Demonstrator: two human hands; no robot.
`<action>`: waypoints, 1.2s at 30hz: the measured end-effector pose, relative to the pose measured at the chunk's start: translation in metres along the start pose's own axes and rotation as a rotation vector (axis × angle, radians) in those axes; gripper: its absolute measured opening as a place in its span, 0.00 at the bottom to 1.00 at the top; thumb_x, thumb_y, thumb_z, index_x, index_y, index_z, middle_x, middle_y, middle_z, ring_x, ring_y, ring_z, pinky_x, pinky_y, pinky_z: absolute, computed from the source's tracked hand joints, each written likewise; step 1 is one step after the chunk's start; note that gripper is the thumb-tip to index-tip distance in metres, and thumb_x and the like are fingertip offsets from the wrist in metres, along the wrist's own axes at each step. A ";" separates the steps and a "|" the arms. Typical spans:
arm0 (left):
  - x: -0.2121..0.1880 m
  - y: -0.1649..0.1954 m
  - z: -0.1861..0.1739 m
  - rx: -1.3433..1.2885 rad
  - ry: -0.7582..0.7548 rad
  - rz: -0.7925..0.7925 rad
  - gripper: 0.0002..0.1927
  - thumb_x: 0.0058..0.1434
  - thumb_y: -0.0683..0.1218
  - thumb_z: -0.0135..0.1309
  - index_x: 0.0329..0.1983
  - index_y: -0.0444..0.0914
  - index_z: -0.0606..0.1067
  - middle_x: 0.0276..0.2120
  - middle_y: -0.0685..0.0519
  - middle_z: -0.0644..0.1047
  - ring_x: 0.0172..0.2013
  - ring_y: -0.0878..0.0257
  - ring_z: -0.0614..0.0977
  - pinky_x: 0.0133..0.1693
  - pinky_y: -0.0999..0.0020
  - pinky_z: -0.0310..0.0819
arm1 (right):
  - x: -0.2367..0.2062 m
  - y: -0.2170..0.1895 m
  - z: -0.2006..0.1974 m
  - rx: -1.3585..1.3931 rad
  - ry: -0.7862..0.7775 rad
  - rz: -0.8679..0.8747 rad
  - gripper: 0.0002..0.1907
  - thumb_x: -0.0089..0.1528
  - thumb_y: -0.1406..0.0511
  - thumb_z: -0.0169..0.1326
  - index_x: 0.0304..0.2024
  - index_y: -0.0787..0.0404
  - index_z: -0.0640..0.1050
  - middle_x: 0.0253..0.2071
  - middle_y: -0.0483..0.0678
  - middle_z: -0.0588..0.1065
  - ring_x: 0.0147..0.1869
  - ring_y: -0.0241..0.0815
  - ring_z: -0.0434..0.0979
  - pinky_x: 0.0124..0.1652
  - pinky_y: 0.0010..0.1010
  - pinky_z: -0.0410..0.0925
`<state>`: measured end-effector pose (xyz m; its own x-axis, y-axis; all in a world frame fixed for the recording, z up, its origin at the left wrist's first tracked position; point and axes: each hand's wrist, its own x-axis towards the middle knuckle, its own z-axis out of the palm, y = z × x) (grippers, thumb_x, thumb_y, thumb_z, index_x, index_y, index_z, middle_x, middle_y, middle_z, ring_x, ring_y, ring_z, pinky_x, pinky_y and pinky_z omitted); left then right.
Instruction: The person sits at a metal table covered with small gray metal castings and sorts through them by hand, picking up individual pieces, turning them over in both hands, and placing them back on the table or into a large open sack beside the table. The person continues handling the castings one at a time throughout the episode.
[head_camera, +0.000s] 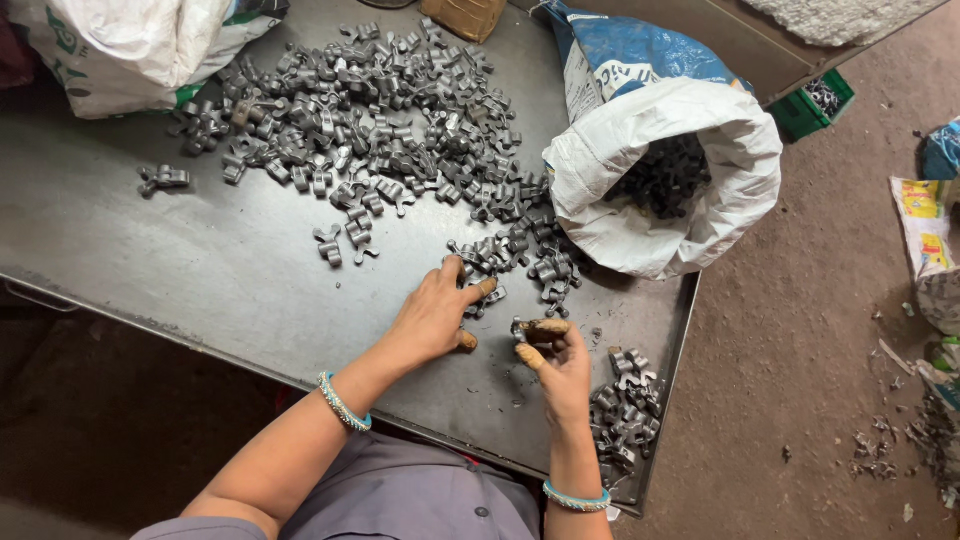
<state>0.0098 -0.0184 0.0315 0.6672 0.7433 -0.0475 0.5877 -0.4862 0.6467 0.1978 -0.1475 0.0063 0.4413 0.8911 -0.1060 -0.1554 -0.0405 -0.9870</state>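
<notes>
The right hand (556, 362) pinches one metal part (519, 328) near the worktop's (150, 260) front edge while the left hand (437, 315), fingers spread, best rakes few parts from the heap (370, 110).

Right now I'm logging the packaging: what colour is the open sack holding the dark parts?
The open sack is white, with blue at its back; head view.

Small metal workshop — steel table (150, 250) heaped with forged parts (380, 110), sacks (690, 150), dirt floor (800, 330).

Grey metal parts (380, 110); white sack (690, 180) (blue top); bangles (343, 403) seemingly turquoise.
</notes>
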 end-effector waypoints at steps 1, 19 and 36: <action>0.000 0.000 0.000 -0.002 -0.009 0.005 0.45 0.37 0.47 0.76 0.63 0.53 0.73 0.55 0.42 0.64 0.50 0.43 0.73 0.51 0.51 0.72 | -0.001 0.000 -0.002 0.097 -0.004 0.032 0.19 0.56 0.76 0.63 0.49 0.64 0.75 0.46 0.48 0.78 0.50 0.38 0.77 0.49 0.28 0.72; -0.019 -0.013 -0.009 -0.205 0.153 0.057 0.33 0.40 0.43 0.71 0.53 0.46 0.79 0.49 0.50 0.72 0.47 0.49 0.78 0.48 0.55 0.74 | 0.028 -0.023 -0.010 0.306 0.153 -0.008 0.31 0.51 0.75 0.62 0.56 0.56 0.71 0.55 0.60 0.76 0.53 0.45 0.79 0.51 0.32 0.76; -0.009 -0.011 0.032 -0.308 0.074 0.051 0.27 0.43 0.42 0.70 0.49 0.42 0.78 0.40 0.49 0.73 0.37 0.51 0.80 0.41 0.58 0.76 | 0.007 0.009 -0.017 0.459 0.017 0.213 0.20 0.56 0.73 0.63 0.50 0.62 0.74 0.44 0.54 0.80 0.43 0.43 0.81 0.44 0.32 0.75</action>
<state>0.0123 -0.0341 0.0009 0.6502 0.7588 0.0389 0.3811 -0.3699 0.8473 0.2142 -0.1493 -0.0052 0.3713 0.8770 -0.3049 -0.6142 -0.0142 -0.7890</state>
